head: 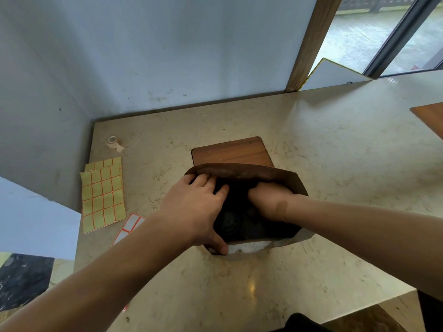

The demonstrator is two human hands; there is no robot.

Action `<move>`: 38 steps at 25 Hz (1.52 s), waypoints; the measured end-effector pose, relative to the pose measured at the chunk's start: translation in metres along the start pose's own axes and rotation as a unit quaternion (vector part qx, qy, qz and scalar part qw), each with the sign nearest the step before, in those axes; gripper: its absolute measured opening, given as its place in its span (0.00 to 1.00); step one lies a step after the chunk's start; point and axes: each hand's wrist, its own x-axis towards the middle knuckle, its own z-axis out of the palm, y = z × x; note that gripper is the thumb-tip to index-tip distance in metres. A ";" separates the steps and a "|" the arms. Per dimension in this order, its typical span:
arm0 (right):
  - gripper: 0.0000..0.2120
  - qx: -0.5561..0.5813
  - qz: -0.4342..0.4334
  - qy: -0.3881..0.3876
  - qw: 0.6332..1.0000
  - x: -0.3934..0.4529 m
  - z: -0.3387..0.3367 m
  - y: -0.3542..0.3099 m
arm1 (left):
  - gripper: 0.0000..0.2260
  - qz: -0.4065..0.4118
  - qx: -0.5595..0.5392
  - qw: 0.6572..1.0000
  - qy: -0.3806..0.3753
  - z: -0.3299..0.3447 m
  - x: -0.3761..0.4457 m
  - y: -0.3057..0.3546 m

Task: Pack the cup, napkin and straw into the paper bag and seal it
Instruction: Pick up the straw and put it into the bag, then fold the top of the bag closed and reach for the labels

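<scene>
The brown paper bag (242,170) stands open on a wooden board (231,152) at the middle of the counter. My left hand (199,207) holds the bag's left side, fingers over the far rim and thumb hooked on the near rim. My right hand (268,200) reaches down into the bag from the right, and its fingers are hidden inside. A dark round cup lid (230,222) shows in the bag's shadowed interior. Something white (249,247) lies at the near rim; I cannot tell whether it is the napkin. No straw is visible.
Yellow label sheets (103,195) and a white label sheet (130,225) lie left of the bag. A small tape roll (113,142) sits near the back left corner. Walls close the back and left, and another wooden board (431,118) lies at the right edge.
</scene>
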 end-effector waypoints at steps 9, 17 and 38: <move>0.18 -0.016 -0.069 0.141 0.988 -0.061 -0.041 0.020 | 0.47 0.025 -0.015 0.998 0.052 -0.007 -0.002 -0.006; 0.13 0.063 -0.147 0.306 0.938 -0.089 -0.026 0.049 | 0.31 -0.018 -0.080 0.992 0.098 -0.007 -0.006 -0.011; 0.31 0.289 -0.158 0.295 0.897 -0.086 0.018 0.073 | 0.42 -0.095 -0.416 0.882 0.201 0.043 -0.042 -0.013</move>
